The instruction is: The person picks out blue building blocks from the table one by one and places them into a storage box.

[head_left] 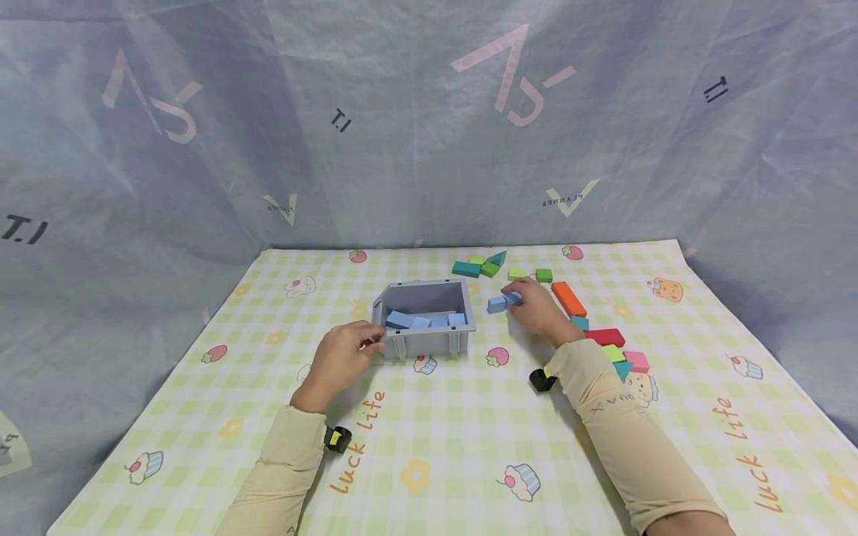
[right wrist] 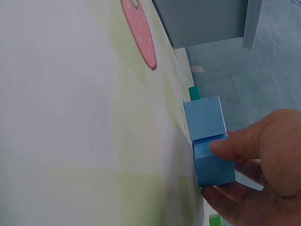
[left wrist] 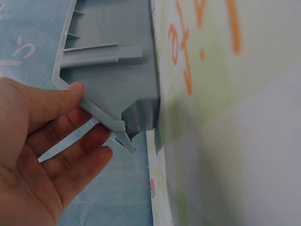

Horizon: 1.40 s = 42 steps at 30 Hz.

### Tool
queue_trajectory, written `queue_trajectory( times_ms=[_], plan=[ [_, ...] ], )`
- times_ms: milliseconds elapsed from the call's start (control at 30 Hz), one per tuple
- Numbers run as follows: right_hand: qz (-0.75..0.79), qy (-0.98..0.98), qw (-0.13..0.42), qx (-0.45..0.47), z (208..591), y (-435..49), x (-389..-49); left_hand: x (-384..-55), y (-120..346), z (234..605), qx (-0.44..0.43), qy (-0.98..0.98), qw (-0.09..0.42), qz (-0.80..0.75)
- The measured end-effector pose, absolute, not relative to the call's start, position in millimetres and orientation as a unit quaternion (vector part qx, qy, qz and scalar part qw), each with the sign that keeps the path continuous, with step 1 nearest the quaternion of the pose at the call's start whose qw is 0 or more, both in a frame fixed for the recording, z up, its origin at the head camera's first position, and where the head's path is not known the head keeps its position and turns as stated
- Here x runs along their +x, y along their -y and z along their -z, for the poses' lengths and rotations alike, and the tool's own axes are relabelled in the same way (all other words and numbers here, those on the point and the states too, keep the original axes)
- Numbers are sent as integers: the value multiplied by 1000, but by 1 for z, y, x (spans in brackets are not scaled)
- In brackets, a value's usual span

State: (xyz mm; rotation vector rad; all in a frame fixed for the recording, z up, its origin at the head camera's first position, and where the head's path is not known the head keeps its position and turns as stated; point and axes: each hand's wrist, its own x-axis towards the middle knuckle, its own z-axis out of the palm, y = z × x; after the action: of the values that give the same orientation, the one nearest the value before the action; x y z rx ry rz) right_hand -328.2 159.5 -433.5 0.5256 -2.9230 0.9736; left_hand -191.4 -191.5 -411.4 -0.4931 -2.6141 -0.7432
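Note:
A grey plastic storage bin [head_left: 422, 344] stands on the table with several light blue blocks [head_left: 420, 322] inside. My left hand [head_left: 343, 356] pinches its near left rim; in the left wrist view the thumb [left wrist: 75, 89] lies on one side of that rim and fingers curl behind it. To the right of the bin, my right hand [head_left: 536, 305] holds a blue block [right wrist: 214, 165] between thumb and fingers. A second blue block [right wrist: 205, 117] sits against the held one, on its bin side. Whether the held block touches the table I cannot tell.
Behind the right hand lie teal and green blocks [head_left: 467, 269]. Along its right side are an orange block [head_left: 569, 298], a red block [head_left: 605, 337], a pink block [head_left: 637, 362] and several others, partly under the right forearm. A grey cloth [head_left: 415, 149] hangs behind the table.

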Motion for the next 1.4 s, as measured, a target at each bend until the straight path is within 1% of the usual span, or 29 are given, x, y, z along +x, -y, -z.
queue_trajectory(
  times_ms=[233,300,367,533,600,667,833,1000,1067,1200,1400],
  plan=[
    [-317,937,17,148,434,-168,-327,-191,192,412,-174,931,180,266],
    [-329,934,28,140,434,-172,-328,-190,192,412,-172,932,179,266],
    [-341,929,58,135,433,-175,-329,-190,192,412,-171,932,182,265],
    [-385,899,169,120,420,-177,-328,-191,192,413,-176,929,193,262],
    [-410,884,196,112,413,-176,-326,-191,193,413,-177,929,196,261],
    [-434,870,210,109,405,-173,-322,-191,193,412,-177,929,196,261],
    [-487,836,213,139,381,-157,-309,-190,193,411,-176,929,190,263],
    [-493,815,227,205,362,-128,-290,-191,193,411,-173,930,189,264],
    [-485,808,235,238,360,-117,-283,-191,193,412,-172,930,189,264],
    [-469,804,230,285,362,-98,-273,-191,193,412,-172,930,186,264],
    [-455,811,194,312,370,-80,-262,-192,193,411,-179,929,185,267]
  ],
)
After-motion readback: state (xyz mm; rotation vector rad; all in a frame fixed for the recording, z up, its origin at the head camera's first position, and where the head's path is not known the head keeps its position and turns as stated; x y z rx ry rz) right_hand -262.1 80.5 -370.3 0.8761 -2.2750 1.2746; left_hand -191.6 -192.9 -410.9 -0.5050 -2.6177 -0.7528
